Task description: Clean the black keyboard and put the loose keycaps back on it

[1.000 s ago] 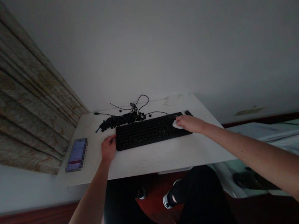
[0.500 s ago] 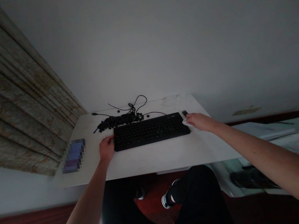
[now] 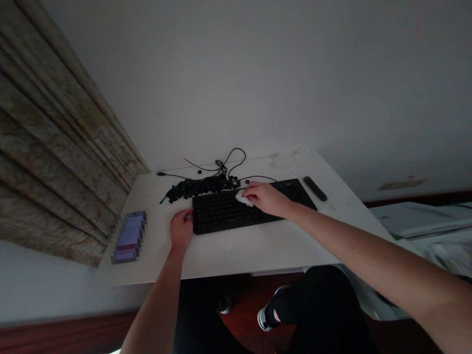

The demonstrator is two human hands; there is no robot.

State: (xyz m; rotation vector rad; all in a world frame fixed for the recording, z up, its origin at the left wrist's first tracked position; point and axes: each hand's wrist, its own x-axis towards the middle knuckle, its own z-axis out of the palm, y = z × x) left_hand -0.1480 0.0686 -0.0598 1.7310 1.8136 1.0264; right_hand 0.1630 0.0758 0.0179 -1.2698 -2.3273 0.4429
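Note:
A black keyboard (image 3: pixel 219 216) lies flat on the white table, its keycaps seemingly off across much of it. My left hand (image 3: pixel 181 229) grips its left end, the fingertips at the edge. Over the middle of the keyboard, my right hand (image 3: pixel 263 198) pinches a small crumpled white wipe (image 3: pixel 243 198) against the surface; cloth or tissue, I cannot tell. Behind the keyboard sits a heap of loose black keycaps (image 3: pixel 202 187). My right hand and forearm hide part of the keyboard.
A black cable (image 3: pixel 239 151) loops behind the keycaps. To the keyboard's right rests a slim dark bar-shaped object (image 3: pixel 315 188). A blurred-out phone-like slab (image 3: pixel 130 237) is on the table's left. Patterned curtain (image 3: pixel 53 109) hangs at left; a wall stands behind the table.
My right hand has moved left with the white wipe, from the keyboard's right end to its middle, uncovering the dark bar. The left hand stays at the left end. The view has shifted slightly.

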